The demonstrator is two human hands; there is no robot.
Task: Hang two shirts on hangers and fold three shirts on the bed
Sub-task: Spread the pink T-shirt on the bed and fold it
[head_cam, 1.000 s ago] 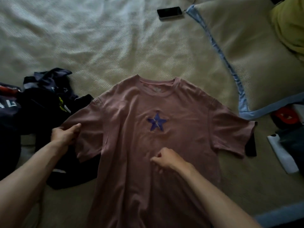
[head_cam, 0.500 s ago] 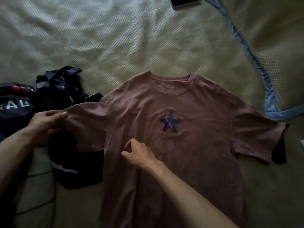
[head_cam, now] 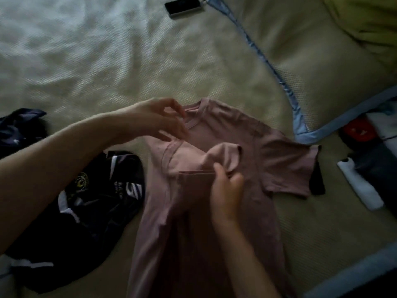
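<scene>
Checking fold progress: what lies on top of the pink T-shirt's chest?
The pink T-shirt has its left sleeve folded over the chest, pinched by the right hand. That fold covers the chest, so nothing beneath it shows.

Single view, head-worn, wide-angle. Looks forward and steeply down onto the bed [head_cam: 90, 67] from close above. Both forearms enter from the near edge; pink T-shirt [head_cam: 214, 211] centre, phone [head_cam: 184, 6] at far edge. No second view.
</scene>
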